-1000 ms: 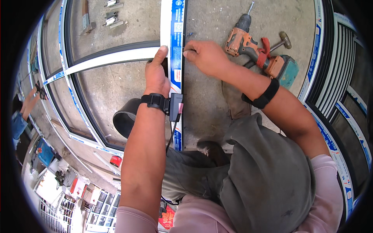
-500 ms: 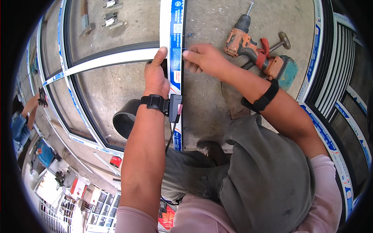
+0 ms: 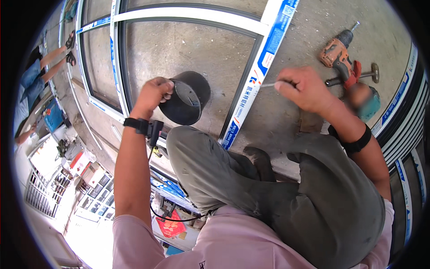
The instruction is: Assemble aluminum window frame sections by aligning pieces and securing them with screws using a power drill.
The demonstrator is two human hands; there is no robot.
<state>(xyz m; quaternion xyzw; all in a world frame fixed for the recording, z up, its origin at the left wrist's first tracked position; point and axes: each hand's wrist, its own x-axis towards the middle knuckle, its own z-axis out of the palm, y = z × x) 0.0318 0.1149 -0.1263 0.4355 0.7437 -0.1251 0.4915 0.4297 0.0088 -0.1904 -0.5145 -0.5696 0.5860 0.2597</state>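
My left hand (image 3: 154, 95) grips the near-left rim of a black round bucket (image 3: 200, 87), which tilts so its mouth shows. A few thin metal pieces, perhaps long screws, lie inside it. My right hand (image 3: 302, 87) is closed just right of the white and blue-taped window frame (image 3: 242, 105). From its fingers a thin, pale metal shaft (image 3: 268, 84) points left toward the frame; its exact kind cannot be told. The frame's crossbar (image 3: 192, 18) runs left from the taped profile.
An orange and teal cordless drill (image 3: 338, 56) with a long bit lies right of my right hand. A hammer (image 3: 375, 73) lies beside it. More taped profiles (image 3: 405, 85) stand at the far right. Another person's legs (image 3: 42, 71) show at the left edge.
My left hand has left the frame joint and taken hold of the bucket's rim. My right hand has drawn back nearer to me along the frame. The view has shifted left.
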